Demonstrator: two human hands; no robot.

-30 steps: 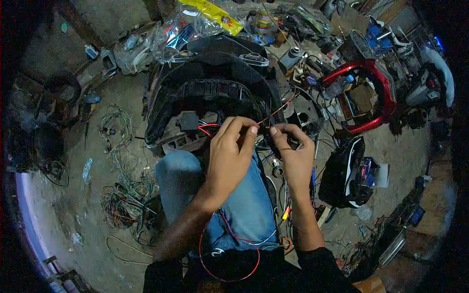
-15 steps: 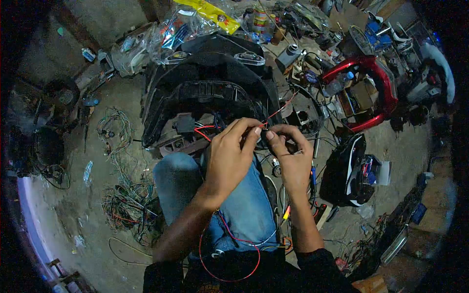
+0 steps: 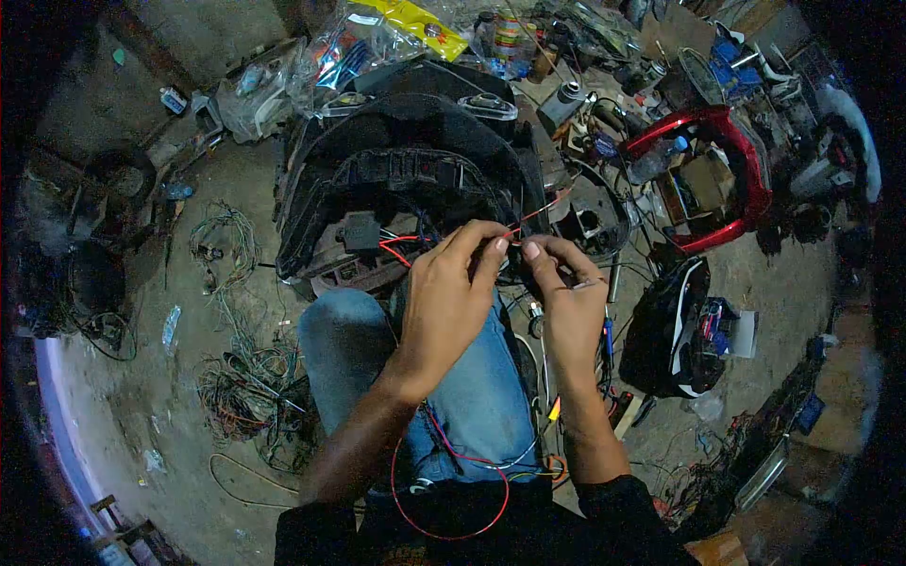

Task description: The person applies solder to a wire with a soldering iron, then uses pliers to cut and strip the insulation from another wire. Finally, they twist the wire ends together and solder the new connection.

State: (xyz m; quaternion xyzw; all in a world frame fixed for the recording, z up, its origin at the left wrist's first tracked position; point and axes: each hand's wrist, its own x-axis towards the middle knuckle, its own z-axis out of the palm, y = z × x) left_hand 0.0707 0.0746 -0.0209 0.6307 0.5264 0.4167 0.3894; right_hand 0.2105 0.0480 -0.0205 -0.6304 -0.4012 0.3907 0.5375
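Note:
My left hand (image 3: 451, 302) pinches a thin red wire (image 3: 545, 208) between thumb and forefinger, above my right knee. Close beside it my right hand (image 3: 569, 292) is closed too, thumb and fingertips pinching at the same wire. The exact spot where the fingertips meet is partly hidden. Past the hands the wire runs up to the right. In front of me lies a black vehicle body panel (image 3: 406, 141), with a small black box (image 3: 360, 232) and red leads (image 3: 394, 247) inside it. Another red wire (image 3: 448, 538) loops across my lap.
Tangled wires (image 3: 250, 396) lie on the floor at left. On the right are a red curved panel (image 3: 755, 179), a black bag (image 3: 672, 330) and a screwdriver (image 3: 555, 409). A yellow packet (image 3: 415, 24) and plastic bags lie at the back, with a grey can (image 3: 563, 102) to their right.
My right fingers have shifted slightly and straightened a little at the wire. More of the red wire shows above my fingertips. The view has moved a little.

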